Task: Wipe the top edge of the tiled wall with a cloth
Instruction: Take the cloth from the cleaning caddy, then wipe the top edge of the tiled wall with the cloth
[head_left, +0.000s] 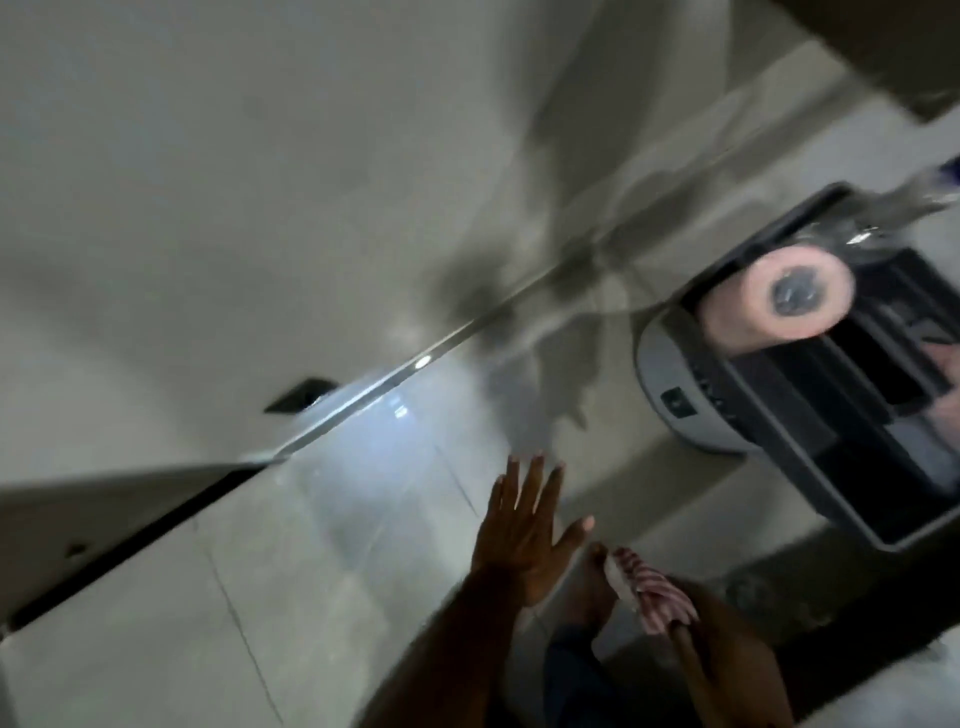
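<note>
Left hand (524, 540) flat, fingers spread wide, pressed toward shiny pale tiled wall (291, 587). Right hand (597, 587) beside it, pinching cloth (649, 592). Cloth small, scrunched, red and white stripes, blurry. Top edge of wall (415, 364) runs slanted above both hands, well apart from cloth. Pink paper roll (779, 301) up right of hands.
</note>
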